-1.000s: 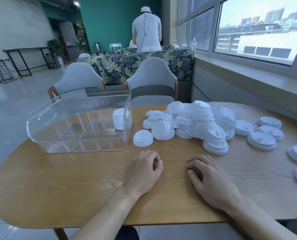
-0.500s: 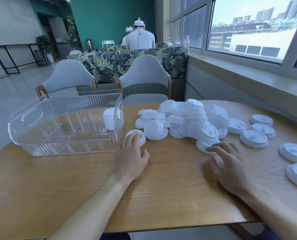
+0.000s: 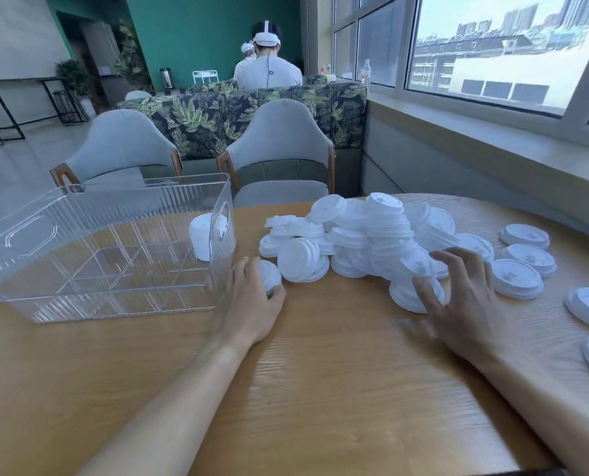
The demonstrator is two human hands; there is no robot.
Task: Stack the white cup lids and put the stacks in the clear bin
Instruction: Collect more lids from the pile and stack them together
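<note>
A heap of white cup lids (image 3: 355, 235) lies mid-table, some of them nested in short stacks. The clear bin (image 3: 80, 235) stands at the left with one short stack of lids (image 3: 200, 238) in its far right corner. My left hand (image 3: 252, 300) rests flat on a single lid (image 3: 272, 273) just right of the bin, with the thumb against the lid's near edge. At the heap's near right edge my right hand (image 3: 461, 300) has its fingers spread over the lids, and its thumb touches the front lid (image 3: 404, 297).
Several loose lids (image 3: 516, 278) lie on the wooden table (image 3: 320, 372) to the right, some close to its right edge. Two grey chairs (image 3: 279, 156) stand behind the table, with a leaf-print sofa and two people further back. A window ledge runs along the right.
Both hands left the bare table near me and moved forward: the left to the single lid beside the bin, the right to the heap's near edge.
</note>
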